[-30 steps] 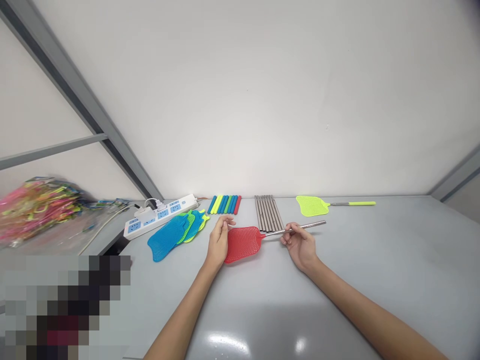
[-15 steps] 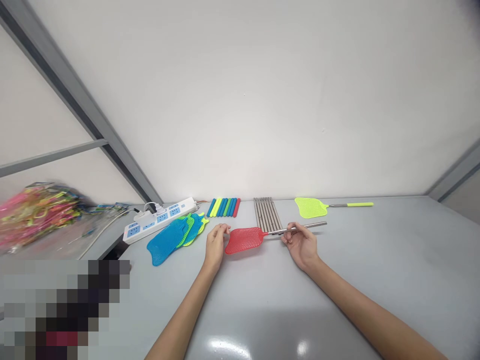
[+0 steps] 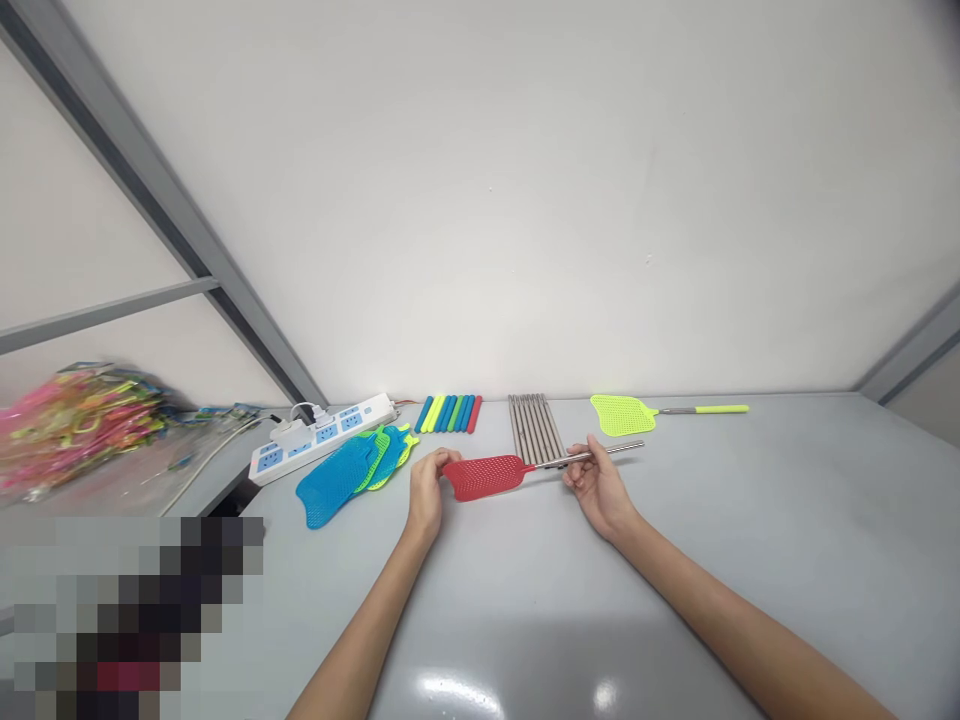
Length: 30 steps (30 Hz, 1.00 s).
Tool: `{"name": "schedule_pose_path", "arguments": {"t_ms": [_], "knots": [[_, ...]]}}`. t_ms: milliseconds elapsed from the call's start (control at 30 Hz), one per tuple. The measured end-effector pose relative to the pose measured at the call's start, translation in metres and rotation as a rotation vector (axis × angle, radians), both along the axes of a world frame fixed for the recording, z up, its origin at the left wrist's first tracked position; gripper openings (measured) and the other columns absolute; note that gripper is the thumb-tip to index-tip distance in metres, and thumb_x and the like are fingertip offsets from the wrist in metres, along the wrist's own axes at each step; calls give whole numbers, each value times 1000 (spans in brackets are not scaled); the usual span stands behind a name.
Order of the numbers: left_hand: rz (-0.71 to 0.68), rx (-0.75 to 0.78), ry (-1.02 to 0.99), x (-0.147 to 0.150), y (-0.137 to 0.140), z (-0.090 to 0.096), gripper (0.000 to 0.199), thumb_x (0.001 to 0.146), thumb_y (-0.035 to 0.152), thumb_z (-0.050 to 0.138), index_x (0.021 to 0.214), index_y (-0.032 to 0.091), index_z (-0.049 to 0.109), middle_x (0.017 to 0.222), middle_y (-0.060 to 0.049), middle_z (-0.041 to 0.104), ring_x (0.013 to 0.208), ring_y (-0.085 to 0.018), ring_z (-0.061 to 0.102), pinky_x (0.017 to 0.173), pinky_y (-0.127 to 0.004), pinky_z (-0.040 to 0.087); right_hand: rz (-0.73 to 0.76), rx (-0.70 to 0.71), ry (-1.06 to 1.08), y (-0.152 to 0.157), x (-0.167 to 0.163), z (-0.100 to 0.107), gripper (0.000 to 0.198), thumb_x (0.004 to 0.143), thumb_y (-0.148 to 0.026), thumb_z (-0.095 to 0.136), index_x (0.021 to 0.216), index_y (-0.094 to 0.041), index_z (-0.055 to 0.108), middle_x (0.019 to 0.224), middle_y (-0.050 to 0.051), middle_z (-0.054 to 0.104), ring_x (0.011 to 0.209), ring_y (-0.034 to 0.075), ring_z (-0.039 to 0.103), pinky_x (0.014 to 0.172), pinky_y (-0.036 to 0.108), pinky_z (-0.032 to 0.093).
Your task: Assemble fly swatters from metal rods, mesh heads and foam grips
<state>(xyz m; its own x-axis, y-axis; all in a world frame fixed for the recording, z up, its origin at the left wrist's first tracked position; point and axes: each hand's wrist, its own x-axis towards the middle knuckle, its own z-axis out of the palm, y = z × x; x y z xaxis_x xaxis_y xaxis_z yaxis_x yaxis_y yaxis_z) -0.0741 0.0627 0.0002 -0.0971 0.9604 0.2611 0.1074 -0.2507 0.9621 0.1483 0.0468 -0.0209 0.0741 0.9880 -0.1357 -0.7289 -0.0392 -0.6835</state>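
Note:
A red perforated fly swatter head point(image 3: 486, 478) is joined at its narrow neck to a thin metal rod point(image 3: 627, 447), held level above the table. My left hand point(image 3: 426, 492) is closed at the head's left edge, with its fingertips partly hidden behind it. My right hand point(image 3: 600, 487) pinches the rod between thumb and fingers, just right of the neck. Behind the right hand several metal rods point(image 3: 537, 425) lie side by side. Left of my left hand is a fanned pile of blue, green and yellow swatter heads point(image 3: 335, 482).
Coloured handle tubes point(image 3: 448, 414) lie in a row at the back. A whole yellow-green fly swatter point(image 3: 624, 415) rests at back right. A white power strip point(image 3: 322, 438) with plugs stands at left, near a plastic bag of colourful items point(image 3: 90, 425). A wall point(image 3: 480, 200) closes the back.
The red swatter head has tilted and shifted slightly left with its rod, its left edge now over my left fingertips. My right hand stays in nearly the same place.

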Motion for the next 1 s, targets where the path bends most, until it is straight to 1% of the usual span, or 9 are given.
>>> {"name": "schedule_pose_path", "arguments": {"t_ms": [67, 133, 233, 400, 600, 700, 833, 933, 1000], "knots": [[-23, -9, 8, 1, -1, 1, 27, 72, 27, 32, 58, 15, 53, 67, -4, 56, 64, -16, 51, 56, -24, 38, -11, -6, -25, 0, -1, 0, 30, 70, -44, 52, 66, -16, 62, 40, -2, 43, 39, 9, 36, 47, 26, 34], [-43, -19, 19, 2, -2, 2, 27, 72, 27, 32, 65, 15, 55, 69, -4, 57, 64, -16, 51, 53, -24, 38, -19, -8, -45, 0, -1, 0, 31, 69, -46, 52, 68, -16, 62, 41, -2, 44, 39, 9, 36, 47, 26, 35], [-57, -26, 27, 4, -4, 4, 25, 72, 24, 33, 70, 16, 57, 68, -2, 58, 66, -16, 51, 52, -23, 36, -22, -15, -54, 0, -1, 0, 34, 68, -48, 52, 70, -16, 62, 42, -2, 44, 39, 9, 37, 47, 26, 36], [-51, -24, -8, 4, -5, 4, 22, 71, 21, 35, 63, 16, 55, 64, 0, 56, 63, -14, 49, 54, -22, 35, -16, -29, -20, 0, -1, 0, 33, 70, -48, 52, 72, -16, 62, 42, -2, 44, 39, 9, 36, 46, 25, 36], [-40, -51, -82, 2, -1, -2, 22, 70, 24, 37, 52, 17, 47, 57, 2, 51, 55, -12, 45, 52, -22, 35, -30, -63, -33, 0, 1, -1, 34, 68, -47, 54, 78, -15, 62, 42, -3, 45, 38, 9, 37, 45, 25, 37], [-51, -72, -124, 3, 0, -1, 21, 69, 26, 41, 51, 16, 46, 55, 2, 49, 53, -11, 44, 51, -21, 34, -31, -79, -37, 0, 2, -1, 35, 67, -46, 55, 80, -15, 62, 42, -4, 45, 36, 8, 37, 44, 25, 37], [-68, -93, -185, 3, 0, 0, 23, 68, 27, 44, 49, 16, 45, 52, 3, 46, 50, -9, 41, 48, -20, 33, -28, -98, -26, -1, 1, 2, 34, 68, -46, 55, 78, -14, 63, 40, -4, 43, 34, 7, 33, 44, 24, 38], [-84, -97, -230, 2, -1, -1, 22, 67, 25, 46, 47, 15, 44, 50, 4, 44, 48, -8, 40, 47, -20, 32, -28, -104, -16, -1, 1, 3, 34, 68, -46, 55, 76, -14, 63, 39, -4, 43, 34, 7, 33, 43, 23, 38], [-93, -94, -262, 0, -1, -1, 19, 66, 21, 46, 48, 15, 46, 52, 3, 45, 49, -8, 42, 48, -20, 34, -28, -108, -7, -1, 1, 2, 35, 68, -46, 55, 76, -13, 63, 39, -4, 43, 35, 6, 33, 43, 22, 38]]}}
